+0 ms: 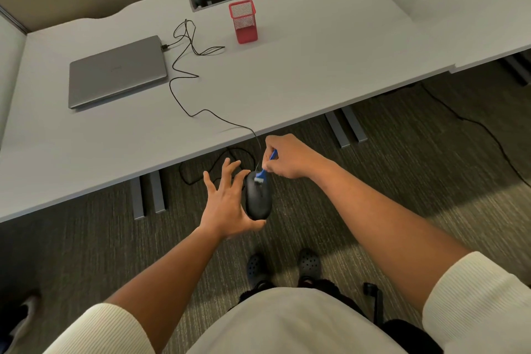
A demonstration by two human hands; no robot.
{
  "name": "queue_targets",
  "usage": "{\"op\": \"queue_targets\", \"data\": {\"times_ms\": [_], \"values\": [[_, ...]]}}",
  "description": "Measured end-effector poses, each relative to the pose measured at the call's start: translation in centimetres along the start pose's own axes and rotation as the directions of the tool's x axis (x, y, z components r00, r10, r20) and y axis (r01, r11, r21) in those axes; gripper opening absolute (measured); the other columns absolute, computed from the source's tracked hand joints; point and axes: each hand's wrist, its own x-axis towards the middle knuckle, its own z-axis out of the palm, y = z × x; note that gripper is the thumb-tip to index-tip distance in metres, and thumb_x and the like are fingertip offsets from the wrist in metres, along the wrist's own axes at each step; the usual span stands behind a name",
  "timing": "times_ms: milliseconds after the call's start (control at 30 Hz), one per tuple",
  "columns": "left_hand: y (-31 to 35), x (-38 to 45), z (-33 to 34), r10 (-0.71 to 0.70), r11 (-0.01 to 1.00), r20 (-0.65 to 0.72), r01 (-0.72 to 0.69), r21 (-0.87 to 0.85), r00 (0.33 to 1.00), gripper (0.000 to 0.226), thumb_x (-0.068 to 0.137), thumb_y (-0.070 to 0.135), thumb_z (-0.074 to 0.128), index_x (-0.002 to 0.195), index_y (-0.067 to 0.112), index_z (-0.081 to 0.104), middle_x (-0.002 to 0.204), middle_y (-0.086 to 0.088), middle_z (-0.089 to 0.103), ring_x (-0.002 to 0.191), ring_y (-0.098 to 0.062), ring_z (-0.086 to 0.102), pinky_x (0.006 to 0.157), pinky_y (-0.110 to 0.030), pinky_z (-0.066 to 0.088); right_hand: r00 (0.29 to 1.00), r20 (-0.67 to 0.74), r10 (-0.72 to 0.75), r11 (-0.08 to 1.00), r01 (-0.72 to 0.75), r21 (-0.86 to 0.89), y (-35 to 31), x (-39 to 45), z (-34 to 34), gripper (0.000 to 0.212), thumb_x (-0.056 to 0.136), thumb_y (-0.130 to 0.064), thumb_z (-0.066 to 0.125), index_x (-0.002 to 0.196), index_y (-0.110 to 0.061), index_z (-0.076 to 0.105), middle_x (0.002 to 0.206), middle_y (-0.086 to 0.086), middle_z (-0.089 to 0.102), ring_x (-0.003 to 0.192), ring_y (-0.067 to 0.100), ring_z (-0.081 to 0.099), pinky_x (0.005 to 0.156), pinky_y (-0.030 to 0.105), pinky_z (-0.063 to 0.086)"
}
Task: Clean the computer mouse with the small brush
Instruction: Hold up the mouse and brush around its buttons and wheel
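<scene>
Holding the computer mouse (pixel 257 198) in the air just off the surface (pixel 287 80) edge, over carpeted floor, the left hand (pixel 227 207) has a thin grip: thumb under the rear, forefinger at the side, other fingers splayed clear. The right hand (pixel 290 161) pinches the small brush (pixel 263 172), bristles on the mouse's front. Likely fault: brush pressure or a tug from the cable (pixel 184 66) levers the mouse out and it drops.

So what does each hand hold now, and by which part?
Left hand holds the mouse by its left side and near end; right hand pinches the small brush by its handle.
</scene>
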Motion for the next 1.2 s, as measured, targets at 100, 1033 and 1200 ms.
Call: {"op": "queue_targets", "data": {"times_ms": [100, 1033, 1200], "values": [[0.4, 0.2, -0.1, 0.01, 1.0, -0.006, -0.01, -0.001, 1.0, 0.12, 0.054, 0.084, 0.067, 0.15, 0.021, 0.031, 0.159, -0.004, 0.015, 0.155, -0.025, -0.007, 0.116, -0.073, -0.006, 0.992, -0.123, -0.003, 1.0, 0.001, -0.019, -0.4, 0.3, 0.3, 0.022, 0.093, -0.009, 0.064, 0.082, -0.022, 0.052, 0.099, 0.003, 0.068, 0.087, 0.014, 0.064, 0.074, 0.029, 0.052], [0.0, -0.2, -0.2, -0.006, 1.0, -0.013, 0.006, -0.001, 1.0, 0.119, 0.055, 0.084, 0.066, 0.15, 0.019, 0.034, 0.158, -0.003, 0.016, 0.155, -0.024, -0.006, 0.117, -0.071, -0.008, 0.996, 0.081, 0.031, 0.998, -0.035, 0.051, 0.4, 0.2, -0.1, 0.016, 0.087, -0.009, 0.072, 0.088, -0.015, 0.058, 0.096, 0.001, 0.072, 0.088, 0.013, 0.069, 0.073, 0.026, 0.054], [-0.1, -0.6, -0.2, -0.009, 1.0, -0.029, 0.009, -0.02, 1.0, 0.119, 0.054, 0.083, 0.067, 0.149, 0.019, 0.035, 0.157, -0.003, 0.017, 0.155, -0.025, -0.006, 0.117, -0.07, -0.01, 0.999, 0.016, 0.043, 0.997, -0.043, 0.058, 0.4, 0.2, -0.4, 0.014, 0.087, -0.009, 0.071, 0.087, -0.015, 0.059, 0.096, 0.003, 0.072, 0.09, 0.015, 0.069, 0.078, 0.031, 0.056]]}}
